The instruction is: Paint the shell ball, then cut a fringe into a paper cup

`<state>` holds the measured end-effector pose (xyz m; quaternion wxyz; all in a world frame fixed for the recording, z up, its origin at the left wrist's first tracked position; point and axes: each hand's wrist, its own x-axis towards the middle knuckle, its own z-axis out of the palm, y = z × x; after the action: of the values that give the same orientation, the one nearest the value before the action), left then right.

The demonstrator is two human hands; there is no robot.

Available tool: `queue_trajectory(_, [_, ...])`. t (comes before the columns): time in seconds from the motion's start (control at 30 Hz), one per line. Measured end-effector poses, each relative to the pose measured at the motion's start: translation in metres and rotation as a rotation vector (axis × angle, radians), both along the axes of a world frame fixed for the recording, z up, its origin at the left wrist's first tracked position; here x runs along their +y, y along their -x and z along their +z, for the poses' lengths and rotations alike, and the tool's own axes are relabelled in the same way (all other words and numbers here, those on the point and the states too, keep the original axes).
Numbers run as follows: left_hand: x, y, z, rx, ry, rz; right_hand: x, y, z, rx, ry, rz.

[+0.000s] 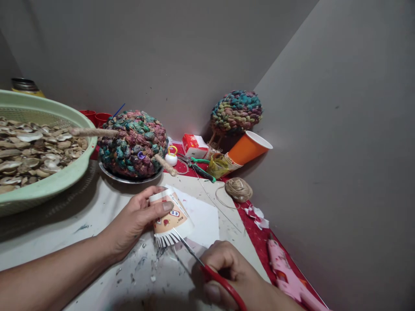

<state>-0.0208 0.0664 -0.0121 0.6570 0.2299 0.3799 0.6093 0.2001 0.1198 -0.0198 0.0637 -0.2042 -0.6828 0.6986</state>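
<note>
My left hand grips a printed paper cup, its thumb pressed on the outside. One edge of the cup is cut into a row of narrow strips. My right hand is closed round the red handles of a pair of scissors. The scissors' blades reach up to the cup's edge beside the cut strips. A white sheet of paper lies on the table behind the cup.
A green basket of shells stands left. A colourful rope-textured ball sits in a metal dish; another ball stands behind. Pliers, an orange paper cup, twine and a pink glue gun lie right.
</note>
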Motion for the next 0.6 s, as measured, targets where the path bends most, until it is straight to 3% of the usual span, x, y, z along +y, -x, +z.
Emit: queue_trajectory(0.6, [-0.0030,0.0008,-0.0006,0.029,-0.039,-0.036,-0.0008,0.0022,0.0004,-0.012,0.017,0.014])
